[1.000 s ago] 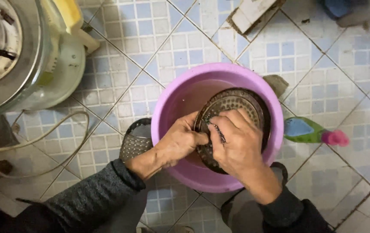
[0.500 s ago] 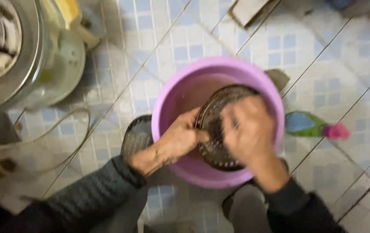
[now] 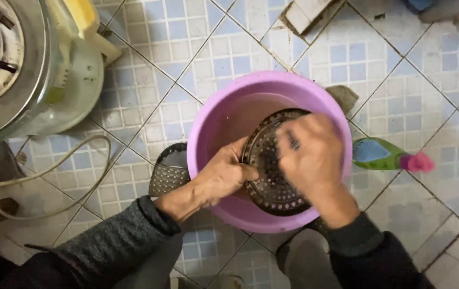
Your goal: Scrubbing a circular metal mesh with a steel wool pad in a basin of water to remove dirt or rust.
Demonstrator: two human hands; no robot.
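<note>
Perforated metal disc (image 3: 272,171) propped on edge inside pink basin (image 3: 208,123) on tiled floor (image 3: 213,53), over cloudy water. Left hand (image 3: 224,176) clamped on its left rim for steadiness; right hand (image 3: 309,155) blurred, curled over its face, contents indiscernible. Green bottle (image 3: 379,154) lying just right of basin.

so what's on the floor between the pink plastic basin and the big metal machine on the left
In the head view, a grey perforated piece lies against the pink plastic basin; beyond it, bare blue-and-white tiles reach the metal machine.
</note>
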